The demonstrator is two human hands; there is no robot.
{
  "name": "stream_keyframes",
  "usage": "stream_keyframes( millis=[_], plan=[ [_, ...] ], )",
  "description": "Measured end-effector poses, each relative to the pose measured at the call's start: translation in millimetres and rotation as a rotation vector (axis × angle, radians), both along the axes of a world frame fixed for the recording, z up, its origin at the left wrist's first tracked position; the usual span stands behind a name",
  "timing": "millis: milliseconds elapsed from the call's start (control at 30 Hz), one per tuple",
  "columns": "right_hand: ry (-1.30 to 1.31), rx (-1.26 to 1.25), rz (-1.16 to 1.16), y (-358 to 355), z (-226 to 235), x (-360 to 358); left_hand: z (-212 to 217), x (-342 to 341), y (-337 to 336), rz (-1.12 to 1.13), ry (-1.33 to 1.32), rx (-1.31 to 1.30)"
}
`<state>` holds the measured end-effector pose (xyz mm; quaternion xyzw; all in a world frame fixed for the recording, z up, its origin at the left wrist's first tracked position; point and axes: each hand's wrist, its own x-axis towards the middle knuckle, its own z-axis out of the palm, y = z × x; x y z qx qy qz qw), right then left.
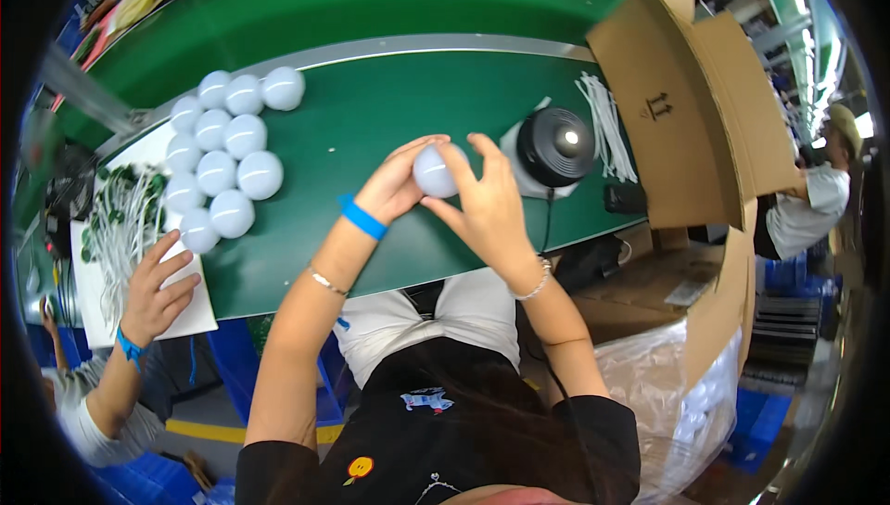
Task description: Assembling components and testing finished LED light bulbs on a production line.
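Observation:
A smooth white globe [438, 171], like the cover of a round bulb, is between my two hands above the green table. My left hand [400, 180], with a blue band at the wrist, cups it from the left. From the right, my right hand [489, 204] curves thumb and fingers around it, the index finger lying over its right side. The globe's underside is hidden. To the right of my hands stands a black round device [554, 147] with a bright spot on top, on a white base. Several matching white globes [245, 136] sit grouped on the table's left.
A co-worker's hand [159, 294] reaches in near the nearest globes. Beside it, white wires with green pieces [125, 227] lie on a white board. White strips [607, 129] lie behind the device. An open cardboard box [672, 106] borders the table's right; a black cable [547, 222] hangs down.

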<state>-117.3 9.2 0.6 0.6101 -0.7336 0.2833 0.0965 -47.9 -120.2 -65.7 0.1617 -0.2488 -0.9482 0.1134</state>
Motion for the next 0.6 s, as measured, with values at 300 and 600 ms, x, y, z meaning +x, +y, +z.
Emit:
stream_keyframes(
  millis=[300, 600],
  plan=[
    [-0.318, -0.824, -0.232, 48.8, 29.9, -80.4, 7.0, -5.7, 13.2, -0.151, -0.012, -0.18],
    [-0.539, -0.535, -0.034, 62.4, 1.3, -132.6, 0.4, -8.2, 11.2, -0.057, -0.047, -0.109]
  ],
)
